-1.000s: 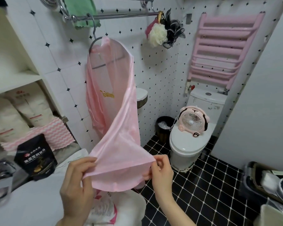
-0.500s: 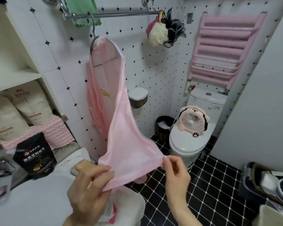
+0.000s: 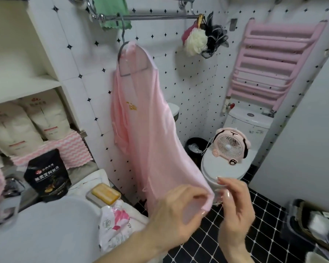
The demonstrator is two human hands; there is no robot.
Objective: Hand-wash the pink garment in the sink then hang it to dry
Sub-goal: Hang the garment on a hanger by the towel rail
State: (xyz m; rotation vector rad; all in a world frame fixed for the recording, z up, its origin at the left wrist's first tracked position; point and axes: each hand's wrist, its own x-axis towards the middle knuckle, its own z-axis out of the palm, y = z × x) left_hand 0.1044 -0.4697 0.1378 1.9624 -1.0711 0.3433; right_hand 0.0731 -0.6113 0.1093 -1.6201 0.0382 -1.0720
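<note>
The pink garment (image 3: 150,130) hangs on a grey hanger (image 3: 124,57) hooked over the chrome towel rail (image 3: 150,16) on the tiled wall. Its lower hem is pulled out toward me and to the right. My left hand (image 3: 176,215) pinches that hem between thumb and fingers. My right hand (image 3: 235,207) is just to the right of the hem, fingers spread, with no cloth visibly in it. The white sink (image 3: 46,230) lies at the lower left.
A yellow soap bar (image 3: 105,193), a black pouch (image 3: 47,177) and a printed bag (image 3: 114,226) sit by the sink. A toilet (image 3: 226,168) with a pink fan (image 3: 230,147), a black bin (image 3: 195,149) and a pink towel radiator (image 3: 270,63) fill the right.
The hem has been drawn right and lower. My left hand followed it, still pinching. My right hand has let go of the hem's corner and opened.
</note>
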